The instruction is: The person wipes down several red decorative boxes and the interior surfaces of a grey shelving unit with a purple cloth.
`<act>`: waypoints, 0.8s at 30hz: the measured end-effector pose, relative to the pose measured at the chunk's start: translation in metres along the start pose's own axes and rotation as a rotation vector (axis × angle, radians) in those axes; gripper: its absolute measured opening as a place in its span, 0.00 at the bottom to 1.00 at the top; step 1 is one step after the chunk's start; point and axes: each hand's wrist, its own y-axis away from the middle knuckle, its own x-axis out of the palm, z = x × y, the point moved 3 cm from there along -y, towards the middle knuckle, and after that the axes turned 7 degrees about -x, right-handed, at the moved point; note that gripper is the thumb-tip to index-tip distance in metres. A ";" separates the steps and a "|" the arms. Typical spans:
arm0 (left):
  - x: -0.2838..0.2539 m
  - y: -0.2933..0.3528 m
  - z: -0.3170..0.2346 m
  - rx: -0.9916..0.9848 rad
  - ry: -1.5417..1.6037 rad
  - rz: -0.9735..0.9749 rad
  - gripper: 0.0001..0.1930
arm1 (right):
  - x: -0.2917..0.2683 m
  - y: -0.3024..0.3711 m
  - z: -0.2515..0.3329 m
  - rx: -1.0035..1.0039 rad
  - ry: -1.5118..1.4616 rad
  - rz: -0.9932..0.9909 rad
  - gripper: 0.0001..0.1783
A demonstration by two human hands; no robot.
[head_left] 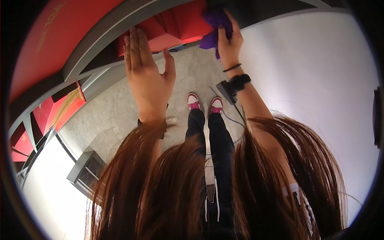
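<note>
My left hand is stretched out flat, its thumb apart from the fingers, with nothing in it. The fingertips reach the dark shelf edge beside red boxes; whether they touch cannot be told. Up and to the right, my right hand is closed on a crumpled purple cloth. The cloth hangs next to the right end of the red boxes. A black band and a dark strapped device with a cable sit on my right wrist.
A curved grey shelf frame with a large red panel stands at the upper left. More red boxes lie lower left, near a grey cabinet. A white wall runs along the right. My shoes stand on grey tile floor.
</note>
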 end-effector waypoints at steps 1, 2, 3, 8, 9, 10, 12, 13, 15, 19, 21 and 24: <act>-0.002 -0.003 -0.001 -0.016 -0.019 -0.018 0.26 | 0.008 0.003 -0.004 0.020 -0.033 -0.060 0.25; 0.000 -0.005 0.000 -0.031 -0.034 -0.036 0.25 | 0.015 0.003 -0.007 0.037 -0.063 -0.122 0.24; 0.002 -0.005 -0.001 -0.027 -0.033 -0.034 0.25 | 0.018 0.003 -0.012 0.038 -0.061 -0.127 0.24; -0.001 -0.014 -0.003 -0.033 -0.181 -0.075 0.19 | 0.029 -0.018 -0.022 -0.114 0.188 -0.159 0.21; -0.004 -0.015 -0.002 -0.033 -0.187 -0.071 0.19 | 0.028 -0.018 -0.019 -0.121 0.225 -0.164 0.19; -0.006 -0.016 -0.001 -0.056 -0.197 -0.017 0.18 | 0.026 -0.017 -0.015 -0.116 0.221 -0.163 0.19; -0.008 -0.018 0.000 -0.082 -0.209 0.028 0.18 | 0.019 -0.015 -0.018 -0.043 0.096 -0.120 0.17; -0.007 -0.018 0.001 -0.075 -0.231 0.038 0.18 | 0.017 -0.013 -0.017 -0.047 0.147 -0.115 0.16; -0.007 -0.016 0.003 -0.069 -0.258 0.047 0.18 | 0.017 -0.007 -0.011 -0.017 0.147 -0.109 0.16; -0.008 -0.018 0.001 -0.067 -0.236 0.045 0.18 | 0.014 -0.007 -0.007 0.100 0.159 -0.051 0.18; 0.003 -0.017 -0.003 -0.056 -0.210 0.036 0.18 | -0.003 -0.014 -0.012 0.068 0.191 -0.018 0.19; -0.007 -0.019 0.008 -0.027 -0.304 -0.032 0.16 | 0.003 -0.026 -0.003 0.006 0.188 0.034 0.18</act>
